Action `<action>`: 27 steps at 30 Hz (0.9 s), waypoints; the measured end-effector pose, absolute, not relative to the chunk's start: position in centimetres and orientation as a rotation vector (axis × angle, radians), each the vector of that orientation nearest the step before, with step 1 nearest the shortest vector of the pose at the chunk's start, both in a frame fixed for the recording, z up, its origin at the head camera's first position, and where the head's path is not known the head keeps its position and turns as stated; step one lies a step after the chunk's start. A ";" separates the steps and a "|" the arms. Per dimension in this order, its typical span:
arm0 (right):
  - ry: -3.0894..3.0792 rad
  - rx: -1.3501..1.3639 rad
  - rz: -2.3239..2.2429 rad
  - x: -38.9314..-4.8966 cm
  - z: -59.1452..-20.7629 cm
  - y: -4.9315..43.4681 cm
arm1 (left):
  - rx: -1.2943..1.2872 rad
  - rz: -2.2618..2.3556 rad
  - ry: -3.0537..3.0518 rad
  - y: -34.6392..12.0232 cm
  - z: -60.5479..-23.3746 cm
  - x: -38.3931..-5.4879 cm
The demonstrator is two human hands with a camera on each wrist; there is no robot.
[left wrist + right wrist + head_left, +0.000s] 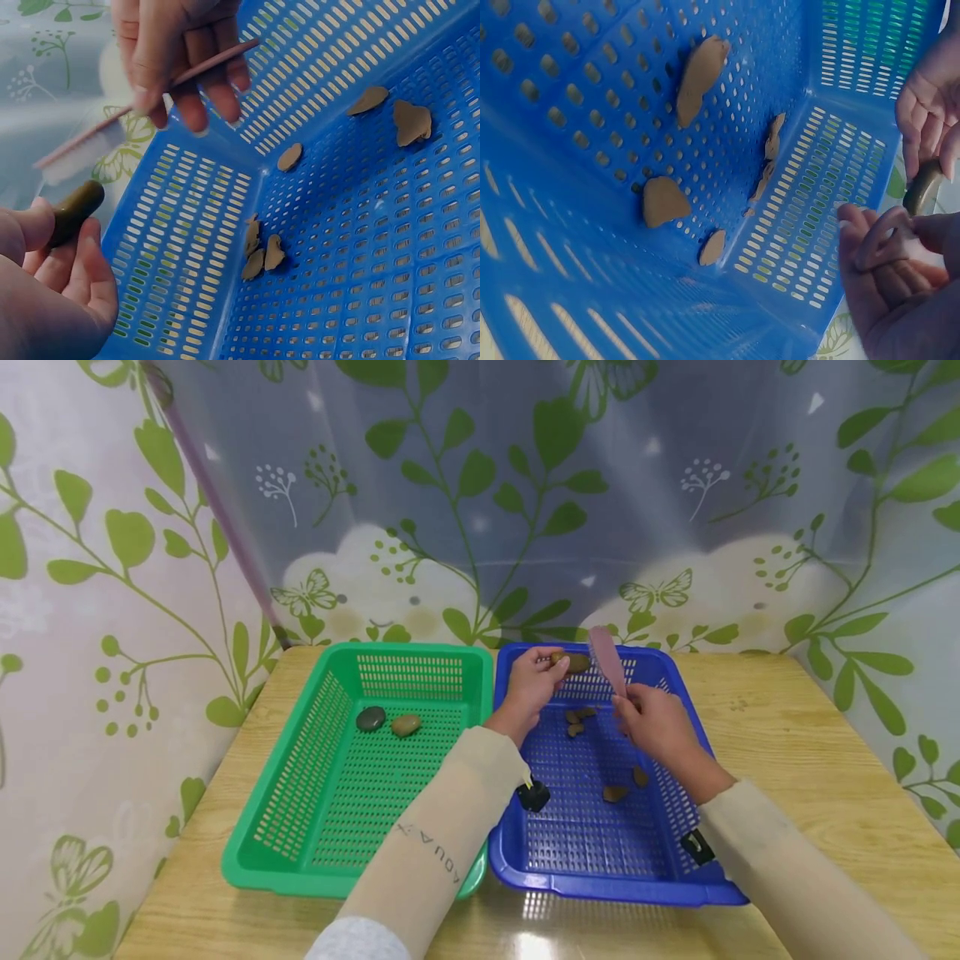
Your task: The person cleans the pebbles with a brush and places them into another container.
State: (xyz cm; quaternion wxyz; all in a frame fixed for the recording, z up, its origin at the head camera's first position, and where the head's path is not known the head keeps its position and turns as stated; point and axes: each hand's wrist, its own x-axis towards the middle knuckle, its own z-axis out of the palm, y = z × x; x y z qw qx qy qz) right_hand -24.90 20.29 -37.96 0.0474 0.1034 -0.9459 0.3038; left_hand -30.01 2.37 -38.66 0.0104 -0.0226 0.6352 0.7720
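Note:
My left hand [531, 689] pinches a smooth olive-brown stone [576, 663] between thumb and fingers, above the far side of the blue basket [615, 892]. My right hand [660, 720] grips a pink brush [607, 660] by its handle, the head tilted up beside the stone. White bristles [82, 156] show in the left wrist view, a little apart from the stone. Several flat brown pieces lie on the blue basket's floor, among them a larger piece [615, 793] and a small cluster [576, 723] under the hands.
A green basket [285, 883] stands directly left of the blue one. Inside it lie a dark grey stone [371, 719] and a tan-brown stone [406, 725]. Both baskets sit on a wood-grain table [772, 727], with a leaf-patterned curtain [480, 485] behind.

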 end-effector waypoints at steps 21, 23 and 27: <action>-2.846 0.505 0.911 -24.9 -38.1 19.7 | -0.127 2.334 1.909 2.1 -38.5 -29.8; -2.843 0.477 0.903 -24.9 -38.1 19.8 | -0.139 2.337 1.896 2.1 -38.4 -29.8; -2.837 0.410 0.872 -24.8 -38.0 20.0 | -0.162 2.338 1.888 2.1 -38.4 -29.8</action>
